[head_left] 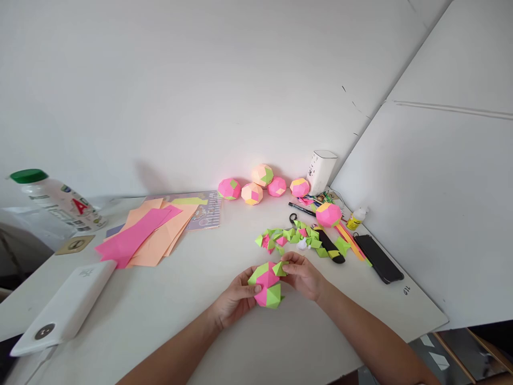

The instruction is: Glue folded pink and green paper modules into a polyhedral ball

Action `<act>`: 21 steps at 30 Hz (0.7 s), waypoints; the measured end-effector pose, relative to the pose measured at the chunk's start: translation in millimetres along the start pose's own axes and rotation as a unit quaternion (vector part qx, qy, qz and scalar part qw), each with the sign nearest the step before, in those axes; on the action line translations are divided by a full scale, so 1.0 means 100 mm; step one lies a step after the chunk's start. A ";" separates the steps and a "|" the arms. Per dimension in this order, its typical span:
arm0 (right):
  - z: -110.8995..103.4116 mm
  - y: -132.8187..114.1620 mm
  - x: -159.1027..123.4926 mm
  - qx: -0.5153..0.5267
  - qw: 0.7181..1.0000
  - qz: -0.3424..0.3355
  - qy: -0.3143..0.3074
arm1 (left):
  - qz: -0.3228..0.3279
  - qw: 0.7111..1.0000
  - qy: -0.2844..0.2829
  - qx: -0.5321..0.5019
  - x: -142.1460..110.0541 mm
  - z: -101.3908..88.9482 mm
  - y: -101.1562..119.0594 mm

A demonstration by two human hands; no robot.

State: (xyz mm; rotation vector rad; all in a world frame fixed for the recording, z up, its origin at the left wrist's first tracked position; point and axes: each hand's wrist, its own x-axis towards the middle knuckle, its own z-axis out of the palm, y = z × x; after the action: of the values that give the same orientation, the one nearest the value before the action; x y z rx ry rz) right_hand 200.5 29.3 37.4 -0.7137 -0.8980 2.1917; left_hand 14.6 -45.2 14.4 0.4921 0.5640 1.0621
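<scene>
Near the front of the white table, my left hand (237, 297) grips a pink and green folded-paper ball (264, 282), thumb on its pink face. Its lower right edge has a loose-looking green point. My right hand (300, 274) pinches a small green folded-paper piece (279, 268) against the ball's upper right side. Whether that piece is joined to the ball I cannot tell. Just beyond my hands lies a pile of small green and pink folded pieces (288, 235), with a black and yellow box cutter (331, 247) beside it.
Several finished paper balls (251, 193) sit along the wall; another ball (328, 214) lies nearer. Coloured paper sheets (148, 238), a bottle (60, 203) and a white device (66, 307) are at left. A glue bottle (356, 218) and black phone (379, 258) lie at right.
</scene>
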 end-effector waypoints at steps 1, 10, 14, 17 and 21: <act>0.00 -0.01 0.00 -0.003 1.000 -0.004 0.003 | 0.009 1.000 -0.005 -0.005 0.00 0.00 0.00; -0.03 -0.01 0.03 -0.108 0.989 -0.066 0.078 | 0.049 0.998 0.009 -0.044 0.03 -0.12 -0.03; -0.07 0.03 0.05 -0.277 0.946 -0.099 0.134 | 0.041 0.998 -0.001 -0.042 0.02 -0.16 -0.05; -0.09 0.07 0.07 -0.337 0.929 -0.071 0.136 | 0.032 0.999 -0.020 -0.034 0.01 -0.17 -0.05; -0.13 0.11 0.10 -0.375 0.915 -0.065 0.134 | 0.024 0.999 -0.027 -0.009 0.00 -0.19 -0.04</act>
State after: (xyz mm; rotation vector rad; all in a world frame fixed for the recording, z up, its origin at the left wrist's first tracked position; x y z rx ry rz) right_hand 198.9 35.1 18.7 -1.2275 -1.5988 1.5397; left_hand 5.1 -45.2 -2.0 0.5185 0.4966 1.0964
